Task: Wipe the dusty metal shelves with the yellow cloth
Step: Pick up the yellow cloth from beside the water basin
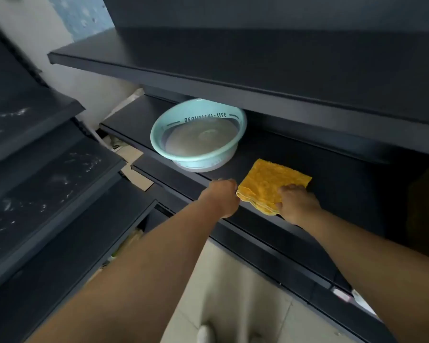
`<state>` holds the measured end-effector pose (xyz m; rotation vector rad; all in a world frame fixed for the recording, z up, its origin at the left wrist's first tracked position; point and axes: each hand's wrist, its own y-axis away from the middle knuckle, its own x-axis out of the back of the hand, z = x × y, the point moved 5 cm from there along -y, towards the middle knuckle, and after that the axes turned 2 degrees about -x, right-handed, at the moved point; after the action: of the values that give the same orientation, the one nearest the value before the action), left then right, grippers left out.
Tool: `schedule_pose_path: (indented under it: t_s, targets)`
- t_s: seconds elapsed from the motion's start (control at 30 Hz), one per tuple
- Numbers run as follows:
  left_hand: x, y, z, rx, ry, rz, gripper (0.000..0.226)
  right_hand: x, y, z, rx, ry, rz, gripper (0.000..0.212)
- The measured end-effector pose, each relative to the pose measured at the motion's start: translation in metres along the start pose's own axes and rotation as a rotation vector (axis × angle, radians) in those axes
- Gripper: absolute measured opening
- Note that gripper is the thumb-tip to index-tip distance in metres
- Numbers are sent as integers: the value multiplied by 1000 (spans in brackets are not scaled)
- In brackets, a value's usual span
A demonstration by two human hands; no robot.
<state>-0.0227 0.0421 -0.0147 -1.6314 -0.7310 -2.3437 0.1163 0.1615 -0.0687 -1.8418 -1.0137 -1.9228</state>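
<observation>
A folded yellow cloth [270, 180] lies flat on the dark metal shelf [332, 179] near its front edge. My right hand [299, 203] rests on the cloth's near right corner, fingers curled over it. My left hand [222, 196] is at the shelf's front lip, touching the cloth's left corner; its fingers are bent and hidden behind the knuckles.
A pale green basin [198, 134] of cloudy water stands on the same shelf, left of the cloth. Another dark shelf [233, 70] hangs low above. Dusty, streaked shelves [35, 184] slope at the left. Lower shelves and a tiled floor [233, 293] lie below.
</observation>
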Motion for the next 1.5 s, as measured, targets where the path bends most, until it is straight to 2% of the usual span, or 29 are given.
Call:
schedule_pose_path:
  t_s: [0.33, 0.53, 0.7, 0.83, 1.0, 1.13, 1.2, 1.37, 1.5]
  targets:
    - [-13, -51, -14, -76, -11, -51, 40, -25, -36, -5, -92, -48, 19, 58]
    - [-15, -82, -19, -81, 44, -87, 33, -17, -46, 0, -119, -110, 87, 37]
    - [-29, -91, -13, -88, 53, -133, 39, -16, -33, 4, -93, -219, 136, 27]
    - [-33, -90, -14, -50, 92, -89, 45, -11, -13, -6, -12, -379, 208, 28]
    - [-36, -66, -31, 159, 362, -72, 50, 17, 13, -34, 242, -536, 347, 30]
    - [-35, -31, -43, 241, 560, -91, 42, 39, 27, -66, 408, -634, 377, 29]
    - [-30, -10, -56, 272, 651, -21, 32, 46, 33, -84, 469, -658, 351, 29]
    - [9, 56, -114, 407, 571, 433, 8, 50, 48, -134, 581, -623, 187, 43]
    - [38, 111, -146, 436, 627, 680, 11, 55, 63, -184, 639, -653, 157, 62]
